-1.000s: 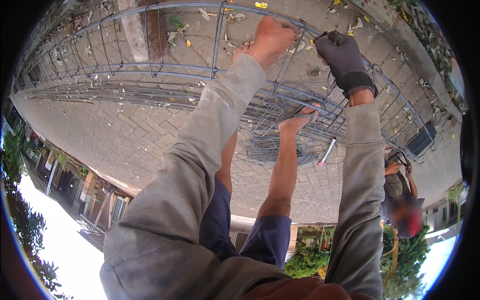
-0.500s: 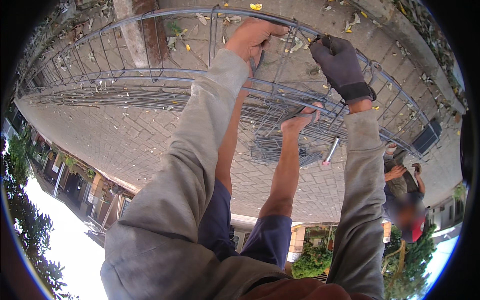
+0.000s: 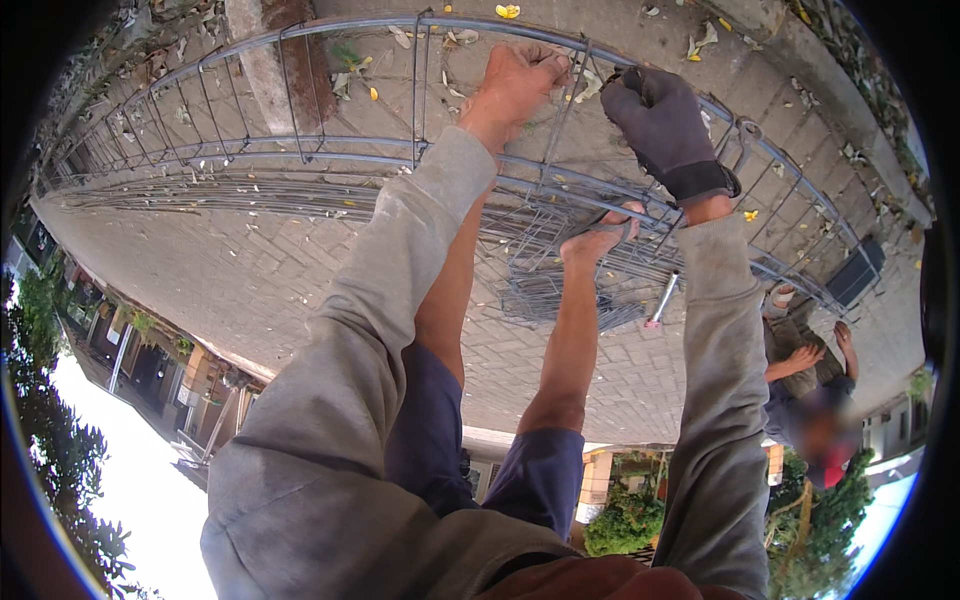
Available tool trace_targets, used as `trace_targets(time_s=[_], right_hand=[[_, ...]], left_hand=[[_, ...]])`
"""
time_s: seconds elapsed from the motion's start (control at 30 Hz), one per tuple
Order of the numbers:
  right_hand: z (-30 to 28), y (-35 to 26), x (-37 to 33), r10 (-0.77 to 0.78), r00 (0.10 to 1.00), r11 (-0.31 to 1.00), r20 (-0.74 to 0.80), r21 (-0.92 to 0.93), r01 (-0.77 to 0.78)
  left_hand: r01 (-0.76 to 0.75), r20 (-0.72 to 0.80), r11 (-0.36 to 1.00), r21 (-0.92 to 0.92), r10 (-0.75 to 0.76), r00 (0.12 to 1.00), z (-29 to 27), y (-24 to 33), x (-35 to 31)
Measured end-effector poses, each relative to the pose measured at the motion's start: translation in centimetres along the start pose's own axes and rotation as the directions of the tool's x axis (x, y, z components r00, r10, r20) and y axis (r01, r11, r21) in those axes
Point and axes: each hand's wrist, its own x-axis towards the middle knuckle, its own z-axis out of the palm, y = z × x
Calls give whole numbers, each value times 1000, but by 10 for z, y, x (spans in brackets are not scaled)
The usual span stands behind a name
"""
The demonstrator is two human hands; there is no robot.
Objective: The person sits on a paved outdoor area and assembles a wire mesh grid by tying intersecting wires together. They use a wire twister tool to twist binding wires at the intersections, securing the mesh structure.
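Note:
A long cage of steel reinforcing bars point(image 3: 350, 27) with thin rectangular stirrups point(image 3: 556, 125) stretches in front of me. My left hand point(image 3: 518, 88) is bare and closed in a pinch just below the far top bar, beside a stirrup. Anything between its fingertips is too small to make out. My right hand point(image 3: 660, 120), in a dark glove, is closed at the same far bar, just right of that stirrup. What it grips is hidden inside the fist. Right of the glove, a curved metal piece point(image 3: 745, 140) rests against the bar.
Loose long rods point(image 3: 250, 200) and a pile of bent stirrups point(image 3: 560, 290) lie on the paving by my sandalled foot point(image 3: 600, 232). A short metal tube point(image 3: 664, 300) lies beside them. At the right another person point(image 3: 805, 370) sits near a dark box point(image 3: 855, 272).
My left hand has come off the far bar and sits slightly lower. My gloved right hand has shifted a little left along the bar. The other person's hands have moved apart slightly.

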Motion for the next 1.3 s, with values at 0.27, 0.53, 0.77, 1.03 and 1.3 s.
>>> trace_targets(time_s=[0.27,0.53,0.77,1.03,1.3], right_hand=[[-9,11,-5,24,999,999,-23,37,-23],[-28,24,4,-49,999,994,9,102,48],[-48,34,20,14,990,998,142,51,-22],[-20,20,4,58,987,968,149,232,-92],[-14,-15,31,-49,993,983,107,183,29]], left_hand=[[-277,290,720,636,109,951,-2,67,18],[-849,751,13,528,460,474,-10,70,29],[-891,839,-123,437,411,355,-10,63,35],[-771,429,464,437,646,632,0,49,56],[-679,53,574,458,745,665,18,18,-6]])
